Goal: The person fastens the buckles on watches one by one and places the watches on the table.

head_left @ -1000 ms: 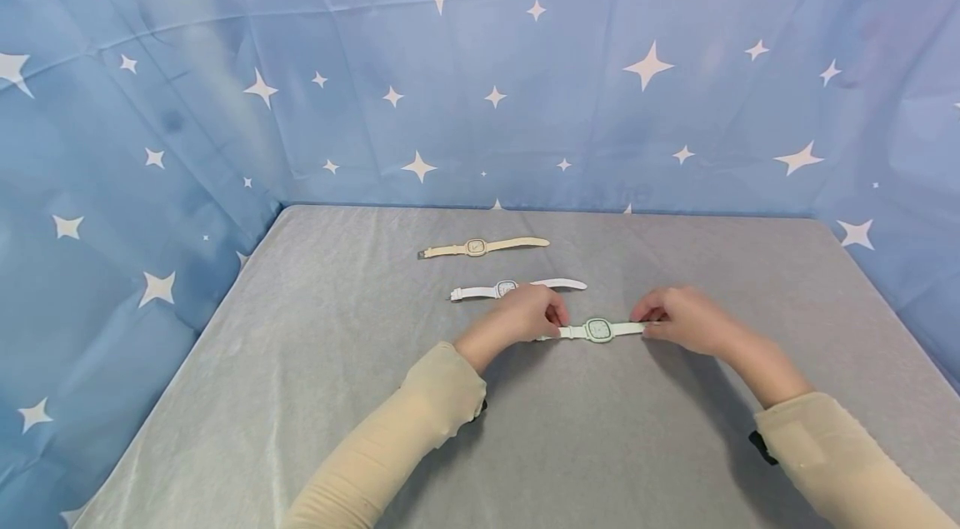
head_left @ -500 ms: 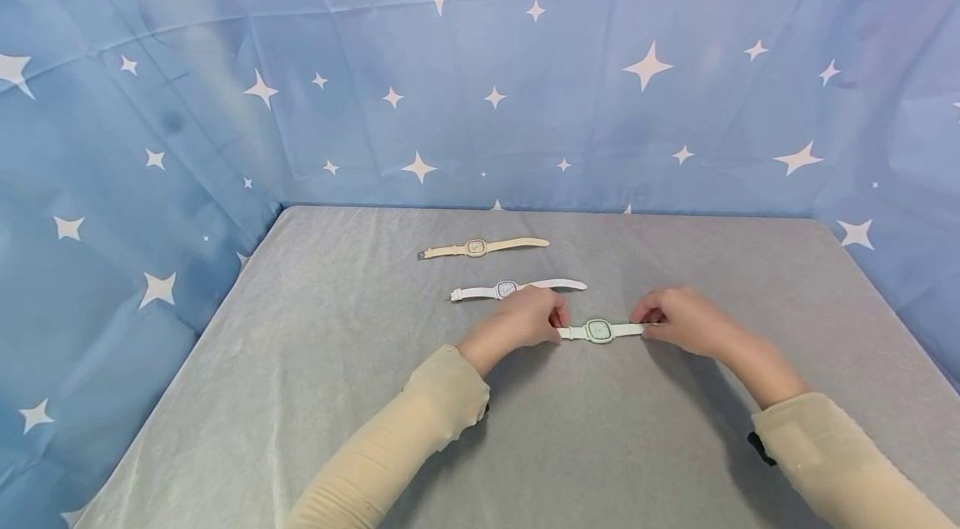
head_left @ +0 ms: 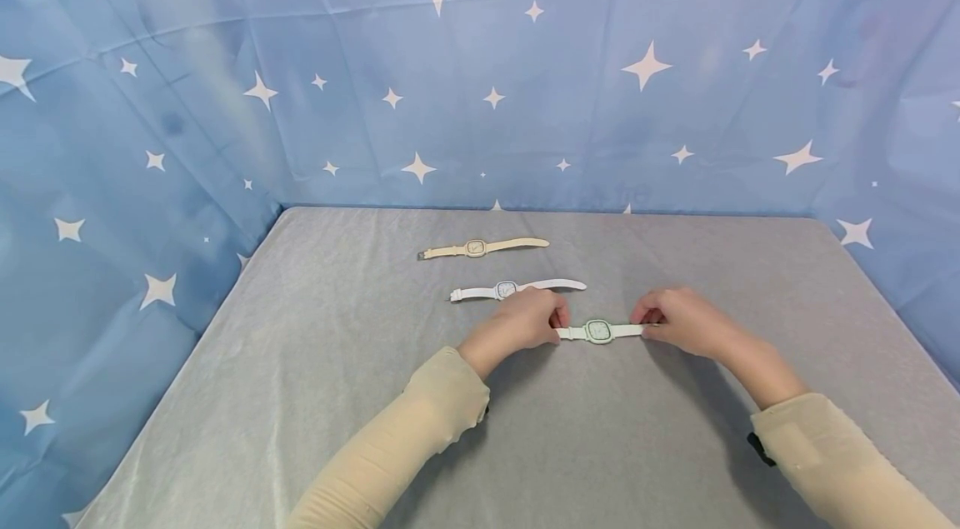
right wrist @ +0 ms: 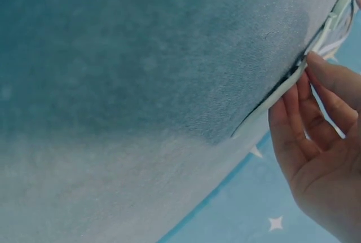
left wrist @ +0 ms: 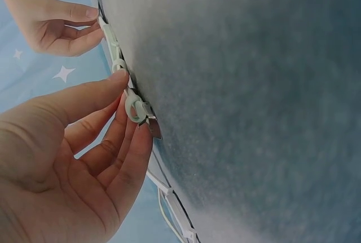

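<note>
Specimen: one pale green wristwatch (head_left: 599,331), rounded-square case, dark ring framing a light green dial, face up. Strap unfastened, drawn out nearly straight, running crosswise before me, on or just above the grey cloth (head_left: 600,437). My left hand (head_left: 519,319) pinches the end bearing the metal buckle (left wrist: 154,128); my right hand (head_left: 686,321) pinches the other half, its strap tip (right wrist: 255,115) reaching past my fingers.

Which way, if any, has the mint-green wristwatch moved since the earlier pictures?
No: in the head view, the mint-green wristwatch shows no visible shift against the far edge of the gray tabletop.
</note>
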Tool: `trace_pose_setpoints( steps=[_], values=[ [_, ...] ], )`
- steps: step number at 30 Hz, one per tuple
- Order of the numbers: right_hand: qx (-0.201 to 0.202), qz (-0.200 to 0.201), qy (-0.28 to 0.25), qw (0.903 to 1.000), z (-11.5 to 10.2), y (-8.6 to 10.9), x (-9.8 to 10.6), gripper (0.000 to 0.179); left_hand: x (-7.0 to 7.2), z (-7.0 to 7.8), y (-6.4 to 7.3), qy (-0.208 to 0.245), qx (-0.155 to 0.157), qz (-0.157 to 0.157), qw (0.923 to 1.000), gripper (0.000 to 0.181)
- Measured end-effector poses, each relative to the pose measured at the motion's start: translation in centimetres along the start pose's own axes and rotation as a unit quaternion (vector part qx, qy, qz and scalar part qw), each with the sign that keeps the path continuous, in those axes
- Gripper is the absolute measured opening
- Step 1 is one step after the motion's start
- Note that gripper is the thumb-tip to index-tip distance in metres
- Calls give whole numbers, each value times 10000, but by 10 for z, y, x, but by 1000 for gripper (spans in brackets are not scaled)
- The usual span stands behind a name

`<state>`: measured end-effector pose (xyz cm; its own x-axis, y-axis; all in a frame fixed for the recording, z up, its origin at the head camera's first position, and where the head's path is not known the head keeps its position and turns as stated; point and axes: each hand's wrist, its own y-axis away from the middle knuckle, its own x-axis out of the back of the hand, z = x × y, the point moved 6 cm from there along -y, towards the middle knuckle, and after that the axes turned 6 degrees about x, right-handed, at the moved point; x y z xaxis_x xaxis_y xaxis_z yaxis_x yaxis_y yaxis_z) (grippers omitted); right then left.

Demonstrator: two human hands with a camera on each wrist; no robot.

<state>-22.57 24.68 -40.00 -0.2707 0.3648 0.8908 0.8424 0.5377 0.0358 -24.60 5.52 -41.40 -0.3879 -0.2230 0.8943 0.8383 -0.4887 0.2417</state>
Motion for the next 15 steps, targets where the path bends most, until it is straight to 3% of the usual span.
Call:
trace_pose_setpoints(
  steps=[15],
  values=[
    [19, -16, 124, 9999, 1, -1, -4, 12, 0, -1, 1, -7, 7, 38, 10000, 12]
  ],
)
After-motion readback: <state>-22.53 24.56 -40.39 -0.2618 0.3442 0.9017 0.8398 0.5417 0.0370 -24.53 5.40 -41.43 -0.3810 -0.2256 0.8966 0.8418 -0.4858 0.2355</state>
